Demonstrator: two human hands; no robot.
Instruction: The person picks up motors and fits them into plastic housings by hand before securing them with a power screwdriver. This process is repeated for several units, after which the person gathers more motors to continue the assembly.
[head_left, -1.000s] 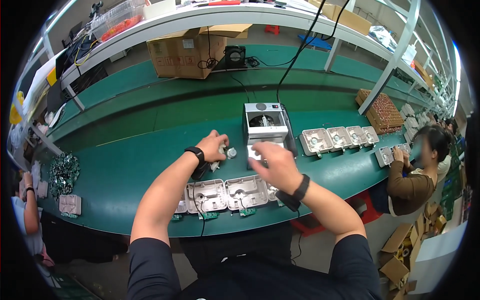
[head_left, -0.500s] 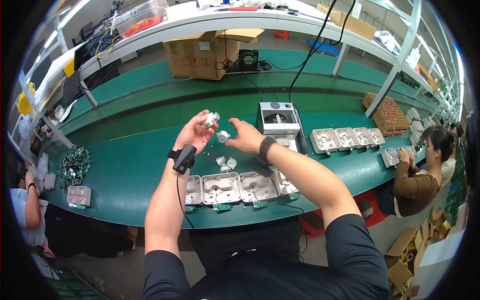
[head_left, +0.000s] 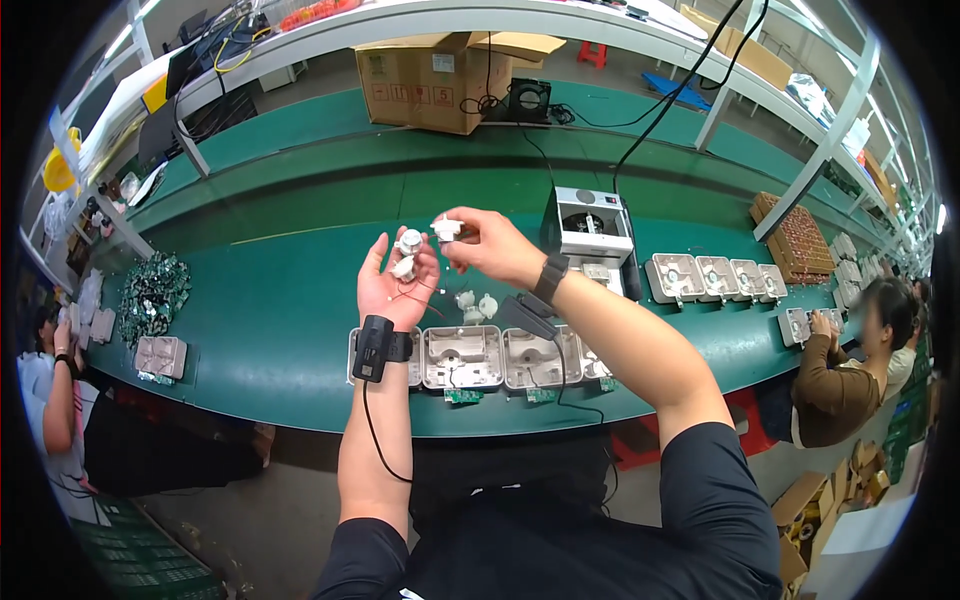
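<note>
My left hand (head_left: 382,293) is turned palm up over the green bench, fingers loosely curled. Two small white round plastic parts rest in it, an upper one (head_left: 410,240) and a lower one (head_left: 403,268), with thin wires trailing over the palm. Just right of those fingers, my right hand (head_left: 492,247) pinches another white plastic part (head_left: 446,230) between thumb and fingertips. More such white parts (head_left: 477,308) lie on the bench below the hands. Nearest me stands a row of open pale housings (head_left: 462,370), with green circuit boards (head_left: 463,397) at their front edges.
A grey box-shaped device (head_left: 594,228) stands right of my hands, near more pale housings (head_left: 675,279) and a brown tray (head_left: 790,240). Green boards (head_left: 155,295) are heaped at left. A large carton (head_left: 425,90) sits behind. Co-workers sit at both sides.
My left hand has opened from a fingertip hold to a palm cradling two white parts. The right hand, empty before, now pinches one. The view has shifted slightly.
</note>
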